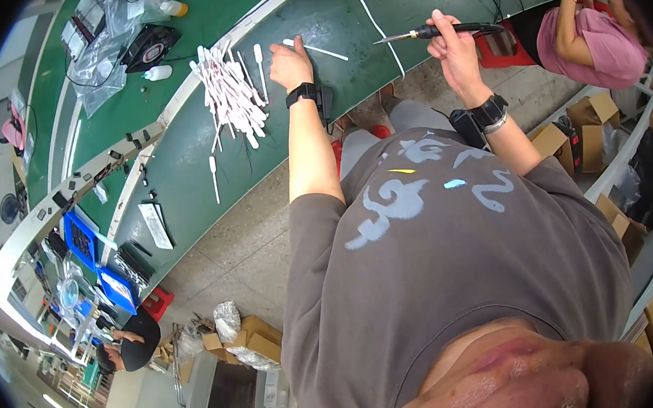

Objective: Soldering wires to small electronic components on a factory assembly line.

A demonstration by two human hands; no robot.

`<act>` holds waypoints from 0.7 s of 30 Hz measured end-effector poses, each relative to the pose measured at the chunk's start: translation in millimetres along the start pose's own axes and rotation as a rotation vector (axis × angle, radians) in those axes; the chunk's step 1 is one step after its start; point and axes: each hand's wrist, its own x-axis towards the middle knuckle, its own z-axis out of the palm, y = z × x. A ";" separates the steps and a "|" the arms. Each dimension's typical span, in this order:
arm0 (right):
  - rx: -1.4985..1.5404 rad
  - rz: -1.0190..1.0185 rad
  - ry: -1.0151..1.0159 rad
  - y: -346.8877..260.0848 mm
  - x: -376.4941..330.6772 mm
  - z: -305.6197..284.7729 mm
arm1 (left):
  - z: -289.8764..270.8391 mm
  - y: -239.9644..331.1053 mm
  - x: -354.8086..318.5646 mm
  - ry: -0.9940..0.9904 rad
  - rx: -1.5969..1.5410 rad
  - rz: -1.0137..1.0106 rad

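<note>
My right hand (453, 49) is closed around the dark handle of a soldering iron (428, 32), whose metal tip points left above the green bench. Its black cord runs off to the right. My left hand (291, 66) rests at the bench with its fingers closed on one end of a thin white stick (321, 50). The rest of that stick reaches right toward the iron's tip, apart from it. Left of this hand lies a heap of white sticks (228, 96) with wider paddle-like ends. One similar stick (259, 62) lies beside the heap, another (215, 179) nearer the edge.
Beyond the green bench (184, 170) runs a ledge with small black parts. A black fan-like unit (151, 47), plastic bags and a small white bottle (158, 73) lie past it. A white cable (379, 24) crosses the bench. A co-worker in pink (592, 41) sits at right.
</note>
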 end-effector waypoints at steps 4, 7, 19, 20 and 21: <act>0.017 0.009 -0.054 2.3 1.8 1.2 | -5.1 4.4 5.1 0.109 -0.030 0.203; -0.003 0.013 -0.069 2.2 -1.2 1.6 | -26.1 10.7 -8.7 -0.064 -0.254 0.261; -0.183 -0.141 -0.068 0.7 -10.9 33.0 | -140.3 14.6 -88.5 -0.901 -1.001 0.116; -0.186 -0.143 -0.070 1.6 -10.7 33.2 | -142.2 14.8 -89.3 -0.899 -1.005 0.116; -0.214 -0.142 -0.075 2.2 -10.5 33.2 | -143.5 15.5 -90.1 -0.901 -1.005 0.112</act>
